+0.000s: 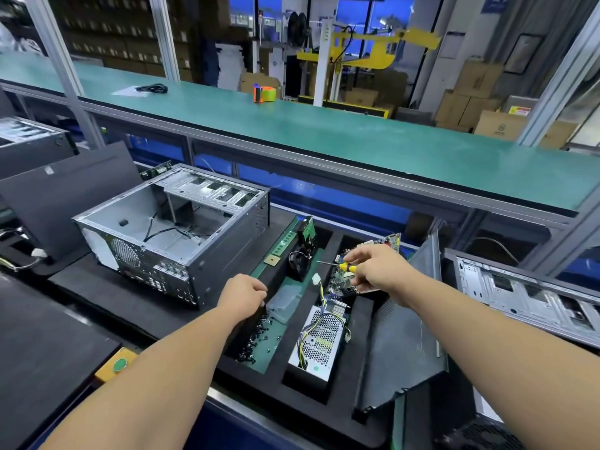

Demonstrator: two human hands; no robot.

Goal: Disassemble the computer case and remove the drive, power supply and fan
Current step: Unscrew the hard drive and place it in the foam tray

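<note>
The opened grey computer case (181, 235) lies on its side at centre left, its inside nearly bare except a few loose cables. To its right a black foam tray (337, 394) holds the power supply (319, 344), a black fan (300, 263), a drive with a green board (307, 229), a motherboard (363, 267) and several loose screws (256, 339). My right hand (376, 271) hovers over the motherboard and grips a yellow-handled screwdriver (341, 266). My left hand (245, 295) is closed above the screw compartment; whether it pinches a screw is hidden.
A black side panel (406, 345) leans in the tray's right slot. Another open chassis (526, 293) lies at the right. Dark panels (65, 196) stand at the left. A green conveyor belt (324, 134) runs behind, carrying an orange tape dispenser (264, 94).
</note>
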